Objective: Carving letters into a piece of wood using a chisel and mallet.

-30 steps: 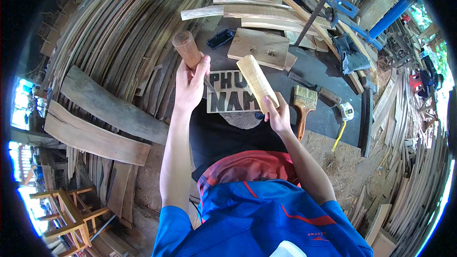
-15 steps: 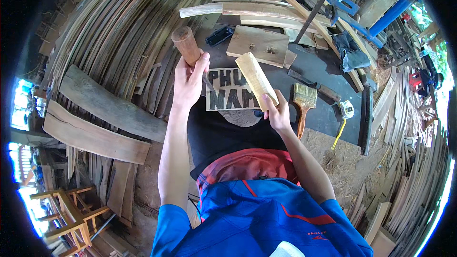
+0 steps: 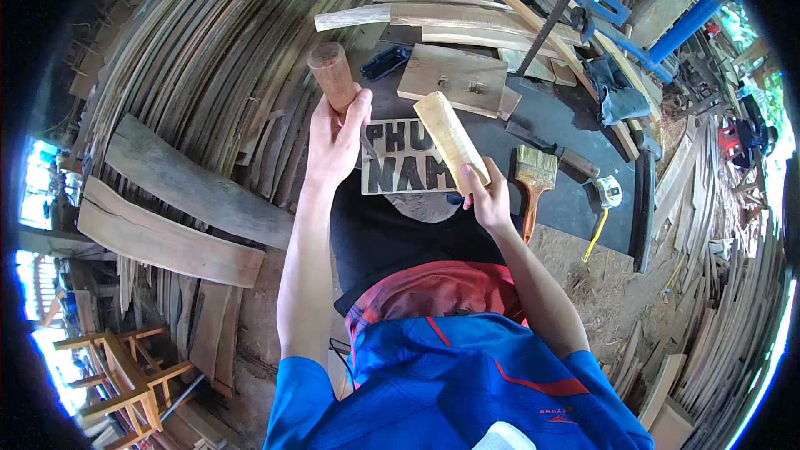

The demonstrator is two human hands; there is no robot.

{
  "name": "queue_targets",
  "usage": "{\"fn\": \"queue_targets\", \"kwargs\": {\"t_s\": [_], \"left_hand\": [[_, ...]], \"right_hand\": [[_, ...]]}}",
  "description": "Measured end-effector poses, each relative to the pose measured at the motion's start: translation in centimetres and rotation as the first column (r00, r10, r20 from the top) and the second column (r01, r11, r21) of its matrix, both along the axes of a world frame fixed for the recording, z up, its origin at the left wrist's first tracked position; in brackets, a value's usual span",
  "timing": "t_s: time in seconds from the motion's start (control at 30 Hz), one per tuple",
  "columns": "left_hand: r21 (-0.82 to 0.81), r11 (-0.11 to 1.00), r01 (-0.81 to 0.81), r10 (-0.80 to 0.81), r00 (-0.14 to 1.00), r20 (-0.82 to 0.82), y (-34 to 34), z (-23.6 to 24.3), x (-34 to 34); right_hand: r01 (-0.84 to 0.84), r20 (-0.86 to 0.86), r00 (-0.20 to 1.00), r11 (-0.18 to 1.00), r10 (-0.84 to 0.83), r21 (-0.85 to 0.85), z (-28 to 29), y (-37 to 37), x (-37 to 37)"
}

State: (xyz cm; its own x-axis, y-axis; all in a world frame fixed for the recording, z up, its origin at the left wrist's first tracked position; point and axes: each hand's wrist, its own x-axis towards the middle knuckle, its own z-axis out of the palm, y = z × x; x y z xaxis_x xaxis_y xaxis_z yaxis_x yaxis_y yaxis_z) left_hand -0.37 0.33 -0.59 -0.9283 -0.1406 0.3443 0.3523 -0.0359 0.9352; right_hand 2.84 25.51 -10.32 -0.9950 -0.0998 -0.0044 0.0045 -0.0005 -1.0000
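Observation:
My left hand point(image 3: 335, 135) grips a round brown wooden handle point(image 3: 332, 75) that points up and away. Its lower end is hidden behind my fingers. My right hand point(image 3: 488, 198) holds a pale wooden mallet point(image 3: 451, 138) by its lower end, raised over a small wooden board with carved dark letters point(image 3: 406, 158). The board lies on a dark bench top point(image 3: 567, 129) just beyond my knees. Both hands hover above the board, one at its left edge and one at its right.
A paintbrush with an orange handle point(image 3: 533, 179) lies right of the board, with a yellow tape measure point(image 3: 607, 193) beyond it. A wooden block point(image 3: 454, 79) and planks point(image 3: 467, 17) sit at the bench's far side. Stacked curved slats point(image 3: 200, 75) fill the left; a blue metal frame point(image 3: 633, 0) stands far right.
Both hands have stayed almost in place; the mallet and handle shifted only slightly over the lettered board.

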Motion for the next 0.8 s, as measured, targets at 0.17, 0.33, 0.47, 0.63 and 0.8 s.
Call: {"fn": "queue_targets", "kwargs": {"t_s": [0.17,0.33,0.47,0.63,0.8], "left_hand": [[0.011,1.0,-0.001,0.001,1.0,-0.011,0.14,-0.02,-0.06],[0.026,1.0,0.001,-0.001,1.0,-0.018,-0.22,-0.37,-0.12],[0.012,1.0,-0.002,0.002,1.0,-0.031,0.06,-0.35,-0.31],[0.012,1.0,-0.014,0.014,1.0,-0.023,-0.25,-0.15,-0.31],[-0.021,0.999,-0.038,0.037,0.998,-0.06,0.18,-0.21,-0.28]], "right_hand": [[-0.009,0.003,1.0,1.0,0.009,0.002,-0.46,0.13,-0.13],[-0.005,0.008,1.0,1.0,0.005,-0.007,-0.19,-0.02,-0.03],[0.0,0.005,1.0,1.0,0.0,-0.002,-0.15,0.13,-0.02],[0.002,0.006,1.0,1.0,-0.002,-0.013,-0.3,-0.14,0.01],[-0.006,-0.001,1.0,1.0,0.006,-0.008,-0.24,-0.15,-0.16]]}}
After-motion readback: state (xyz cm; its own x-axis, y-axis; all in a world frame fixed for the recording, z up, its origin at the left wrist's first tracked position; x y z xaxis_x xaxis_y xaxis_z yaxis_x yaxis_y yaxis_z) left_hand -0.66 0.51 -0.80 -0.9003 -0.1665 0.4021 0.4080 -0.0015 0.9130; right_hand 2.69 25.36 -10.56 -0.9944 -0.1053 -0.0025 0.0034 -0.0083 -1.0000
